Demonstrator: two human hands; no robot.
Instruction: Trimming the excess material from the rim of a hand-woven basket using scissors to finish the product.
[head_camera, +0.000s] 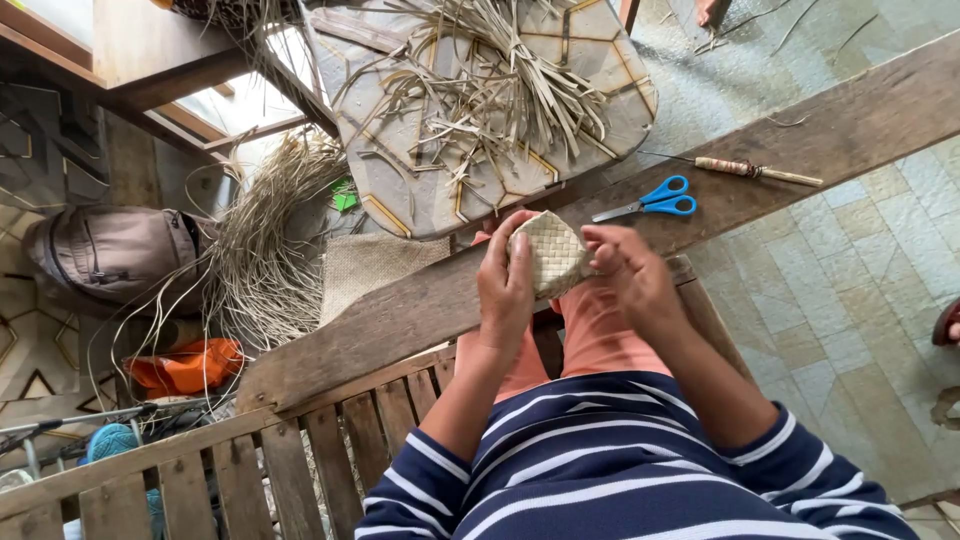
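Mid-weave: left hand (506, 290) is wrapped around the side of a small woven palm-leaf pouch (549, 252), held above the lap in front of the wooden plank (400, 315). Right hand (628, 272) pinches its right edge – looks like tucking or tightening a strip end. Next move likely needs a firm pinch and steady pull. Blue-handled scissors (655, 199) lie on the plank, near – untouched.

Navy white-striped sleeves, salmon-orange trousers
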